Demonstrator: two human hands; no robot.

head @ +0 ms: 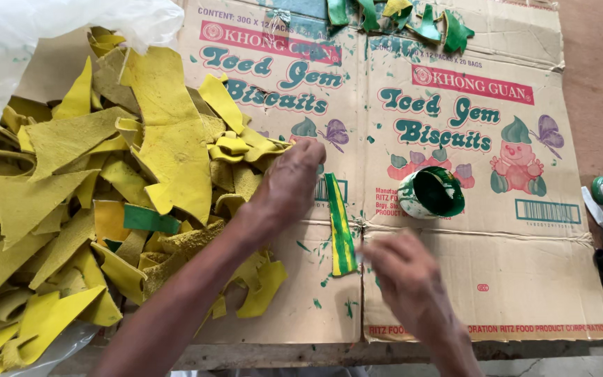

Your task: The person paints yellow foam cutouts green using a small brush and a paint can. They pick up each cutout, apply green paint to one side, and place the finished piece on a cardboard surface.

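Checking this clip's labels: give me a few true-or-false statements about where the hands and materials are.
1. The left hand rests at the edge of the yellow scraps. True.
2. The paint pot holds red paint. False: green.
3. The right hand is beside a yellow-green strip. True.
4. The work lies on bare wood. False: on flattened cardboard.
5. The painted green pieces lie by the near edge. False: at the far edge.
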